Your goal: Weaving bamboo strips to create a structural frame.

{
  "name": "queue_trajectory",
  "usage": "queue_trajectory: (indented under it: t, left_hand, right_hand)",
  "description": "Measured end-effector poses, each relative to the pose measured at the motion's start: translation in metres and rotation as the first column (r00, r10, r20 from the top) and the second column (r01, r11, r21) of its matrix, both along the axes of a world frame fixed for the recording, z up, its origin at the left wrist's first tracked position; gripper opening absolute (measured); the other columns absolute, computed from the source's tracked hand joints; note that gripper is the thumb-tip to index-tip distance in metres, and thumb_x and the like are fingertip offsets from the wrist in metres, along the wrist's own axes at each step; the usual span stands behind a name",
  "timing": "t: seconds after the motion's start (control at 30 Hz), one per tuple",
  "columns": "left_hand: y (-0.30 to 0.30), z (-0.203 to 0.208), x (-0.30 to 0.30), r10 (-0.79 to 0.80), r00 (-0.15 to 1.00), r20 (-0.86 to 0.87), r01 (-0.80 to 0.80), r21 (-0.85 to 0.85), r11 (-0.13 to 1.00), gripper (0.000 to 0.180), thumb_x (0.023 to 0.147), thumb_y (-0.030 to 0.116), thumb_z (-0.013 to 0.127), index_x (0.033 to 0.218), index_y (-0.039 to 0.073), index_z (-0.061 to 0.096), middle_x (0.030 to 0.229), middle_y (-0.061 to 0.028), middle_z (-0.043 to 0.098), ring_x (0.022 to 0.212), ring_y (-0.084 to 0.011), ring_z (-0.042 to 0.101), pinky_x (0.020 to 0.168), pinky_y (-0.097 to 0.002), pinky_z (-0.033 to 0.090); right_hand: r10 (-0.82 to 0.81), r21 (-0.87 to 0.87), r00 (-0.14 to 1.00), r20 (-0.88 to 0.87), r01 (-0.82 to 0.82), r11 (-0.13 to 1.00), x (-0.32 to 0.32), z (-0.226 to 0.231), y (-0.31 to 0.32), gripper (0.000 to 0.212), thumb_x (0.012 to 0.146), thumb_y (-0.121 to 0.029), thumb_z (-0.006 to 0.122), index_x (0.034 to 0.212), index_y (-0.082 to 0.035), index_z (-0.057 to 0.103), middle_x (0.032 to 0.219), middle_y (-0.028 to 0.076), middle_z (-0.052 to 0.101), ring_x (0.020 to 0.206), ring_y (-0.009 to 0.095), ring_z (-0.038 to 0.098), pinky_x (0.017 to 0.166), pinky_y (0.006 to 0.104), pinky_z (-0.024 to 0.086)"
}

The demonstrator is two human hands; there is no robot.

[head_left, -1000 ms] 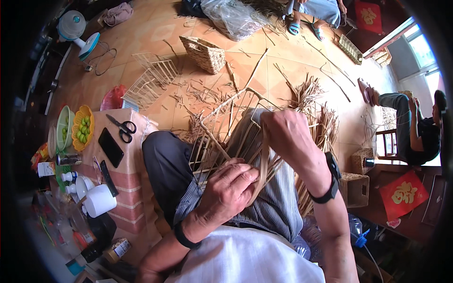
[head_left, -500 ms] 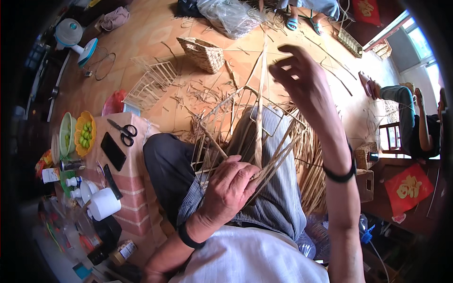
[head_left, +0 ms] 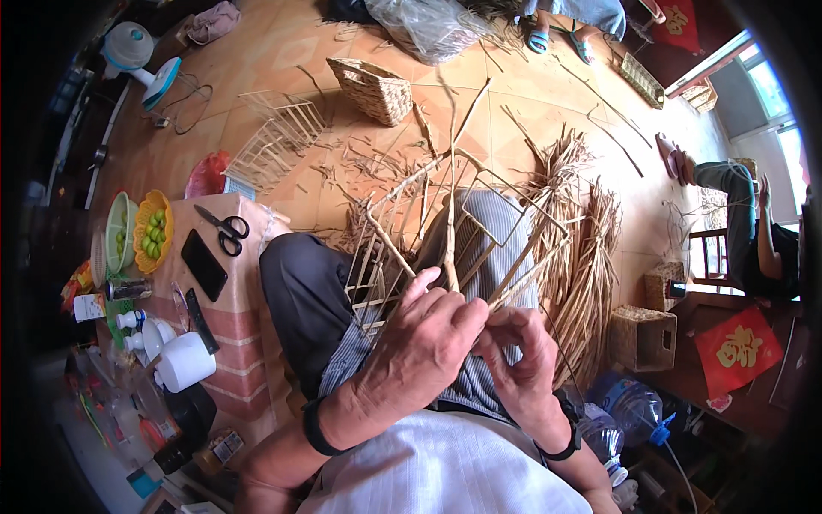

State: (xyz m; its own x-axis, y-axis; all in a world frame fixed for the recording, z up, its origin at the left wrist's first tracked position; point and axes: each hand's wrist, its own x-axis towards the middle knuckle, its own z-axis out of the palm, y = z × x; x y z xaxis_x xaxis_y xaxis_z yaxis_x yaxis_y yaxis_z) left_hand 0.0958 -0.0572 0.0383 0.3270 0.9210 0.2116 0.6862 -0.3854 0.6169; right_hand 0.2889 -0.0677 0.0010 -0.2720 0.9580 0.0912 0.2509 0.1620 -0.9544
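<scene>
A wire basket frame (head_left: 501, 236) rests across my knees, with dried plant strands partly worked onto its wires. My left hand (head_left: 424, 334) is closed at the frame's near edge, around the base of a tan dried plant strand (head_left: 450, 240) that stands up and away from me. Close beside it, my right hand (head_left: 522, 355) is pinched together, thumb against fingers, at the same edge. What lies between the right fingertips is mostly hidden, though it looks like a thin strand. Both hands nearly touch.
Bundles of dried stalks (head_left: 582, 265) lie right of my knees. A woven basket (head_left: 372, 90) and another wire frame (head_left: 278, 141) are on the floor ahead. Scissors (head_left: 224, 230) and a phone (head_left: 204, 264) lie on the cloth-covered table at left. Other people sit nearby.
My right hand has come down from high over the frame to beside my left hand. The long strand it was near has dropped lower. My left hand stays at the frame.
</scene>
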Motion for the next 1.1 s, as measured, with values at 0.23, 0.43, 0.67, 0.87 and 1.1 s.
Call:
queue_trajectory:
  t: [0.23, 0.43, 0.67, 0.87, 1.1]
  left_hand:
    - [0.013, 0.012, 0.003, 0.074, 0.987, 0.146, -0.01, -0.396, 0.918, 0.019, 0.098, 0.006, 0.071, 0.112, 0.001, 0.059, 0.087, -0.0183, 0.068, 0.092, -0.042, 0.07, 0.084, -0.0506, 0.055]
    - [0.021, 0.011, -0.009, 0.031, 0.964, 0.265, 0.12, -0.537, 0.835, 0.027, 0.099, 0.005, 0.07, 0.124, 0.001, 0.058, 0.098, -0.0176, 0.07, 0.096, -0.0375, 0.072, 0.087, -0.0466, 0.056]
    - [0.014, 0.003, -0.013, -0.004, 0.941, 0.337, 0.132, -0.36, 0.924, 0.032, 0.098, 0.003, 0.072, 0.126, 0.001, 0.058, 0.101, -0.0154, 0.067, 0.096, -0.0342, 0.071, 0.089, -0.0443, 0.057]
    - [0.011, 0.001, -0.011, 0.084, 0.923, 0.375, 0.087, -0.417, 0.905, 0.035, 0.096, 0.001, 0.076, 0.127, -0.001, 0.058, 0.098, -0.0113, 0.066, 0.09, -0.0237, 0.071, 0.083, -0.0375, 0.058]
    - [-0.001, -0.015, -0.005, 0.236, 0.826, 0.512, -0.011, -0.404, 0.915, 0.028, 0.098, -0.004, 0.074, 0.122, -0.001, 0.058, 0.102, -0.0089, 0.068, 0.089, -0.0159, 0.072, 0.08, -0.0321, 0.06]
  right_hand:
    - [0.037, 0.016, 0.992, 0.12, -0.039, 0.999, -0.008, -0.001, -0.004, 0.049, 0.084, -0.01, 0.096, 0.116, -0.002, 0.06, 0.089, 0.007, 0.065, 0.071, 0.014, 0.064, 0.063, 0.0297, 0.054]
    - [0.007, 0.056, 0.994, 0.107, -0.013, 0.998, -0.005, -0.002, -0.005, 0.039, 0.087, -0.011, 0.095, 0.109, -0.002, 0.063, 0.09, 0.006, 0.062, 0.069, 0.013, 0.06, 0.06, 0.0292, 0.051]
    - [-0.02, -0.09, 0.999, -0.025, 0.018, 0.996, 0.001, 0.002, -0.006, 0.021, 0.091, 0.0, 0.088, 0.101, 0.001, 0.069, 0.097, 0.005, 0.066, 0.074, 0.007, 0.062, 0.063, 0.0245, 0.05]
    - [-0.089, -0.361, 0.954, -0.285, -0.021, 0.932, 0.002, 0.018, 0.002, 0.012, 0.097, 0.006, 0.074, 0.106, 0.001, 0.068, 0.099, 0.001, 0.068, 0.082, 0.005, 0.067, 0.073, 0.0236, 0.055]
    - [-0.173, -0.694, 0.808, -0.563, -0.348, 0.631, 0.014, 0.02, 0.016, 0.011, 0.111, -0.015, 0.069, 0.111, -0.005, 0.065, 0.082, -0.007, 0.054, 0.064, 0.001, 0.043, 0.058, 0.0192, 0.034]
